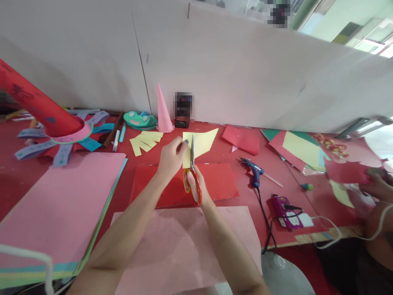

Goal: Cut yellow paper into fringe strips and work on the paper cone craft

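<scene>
My left hand [172, 156] pinches the left part of a pale yellow paper [205, 141] between thumb and fingers. Scissors [198, 193] with red and yellow handles are gripped in my right hand [196, 178], fingers through the loops. Their blades point away from me and lie across the yellow paper, just right of my left fingertips. Under both hands is a red card sheet [219, 180], with a large pink sheet [184, 241] nearer to me. Left of the hands lies a fringed yellow paper piece [144, 141]. Behind it stands a pink paper cone [163, 112].
A pink-topped paper stack [64, 196] and a red tube [46, 102] with paper strips occupy the left. To the right are a glue gun [254, 172], a purple power strip [284, 211] and coloured sheets [302, 149]. A co-worker's hand [379, 184] holds red paper at far right.
</scene>
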Demonstrator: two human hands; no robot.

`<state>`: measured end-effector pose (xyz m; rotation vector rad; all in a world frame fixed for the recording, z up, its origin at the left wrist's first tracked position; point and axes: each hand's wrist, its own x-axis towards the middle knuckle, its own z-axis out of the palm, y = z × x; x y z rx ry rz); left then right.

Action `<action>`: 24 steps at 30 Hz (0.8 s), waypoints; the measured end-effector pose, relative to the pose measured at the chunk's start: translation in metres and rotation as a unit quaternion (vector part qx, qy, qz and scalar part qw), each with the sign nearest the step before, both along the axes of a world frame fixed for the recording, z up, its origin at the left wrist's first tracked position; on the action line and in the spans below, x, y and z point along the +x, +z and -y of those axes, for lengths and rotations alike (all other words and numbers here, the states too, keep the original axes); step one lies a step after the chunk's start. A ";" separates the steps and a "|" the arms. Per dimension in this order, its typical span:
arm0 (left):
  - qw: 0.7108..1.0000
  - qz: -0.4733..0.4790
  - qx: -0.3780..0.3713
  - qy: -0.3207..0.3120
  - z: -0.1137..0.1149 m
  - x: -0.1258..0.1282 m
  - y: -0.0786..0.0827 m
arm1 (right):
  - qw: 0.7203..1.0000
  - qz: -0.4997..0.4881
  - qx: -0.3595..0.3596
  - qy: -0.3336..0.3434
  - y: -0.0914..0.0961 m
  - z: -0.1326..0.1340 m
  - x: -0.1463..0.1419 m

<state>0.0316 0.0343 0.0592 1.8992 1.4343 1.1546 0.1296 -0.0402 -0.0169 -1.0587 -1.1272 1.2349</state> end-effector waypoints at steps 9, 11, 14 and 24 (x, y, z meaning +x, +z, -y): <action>1.000 -0.008 -0.001 -0.023 0.002 0.003 -0.002 | 1.000 -0.006 -0.022 -0.012 0.012 0.001 0.001; 1.000 -0.004 0.000 -0.028 0.003 0.004 -0.002 | 1.000 -0.007 -0.023 -0.015 0.014 0.001 0.001; 0.999 0.000 -0.001 -0.036 0.004 0.006 -0.004 | 0.999 -0.004 -0.021 -0.025 0.014 0.001 0.001; 0.999 -0.001 -0.009 -0.041 0.002 0.009 -0.012 | 0.999 -0.010 -0.012 -0.039 0.012 0.000 0.001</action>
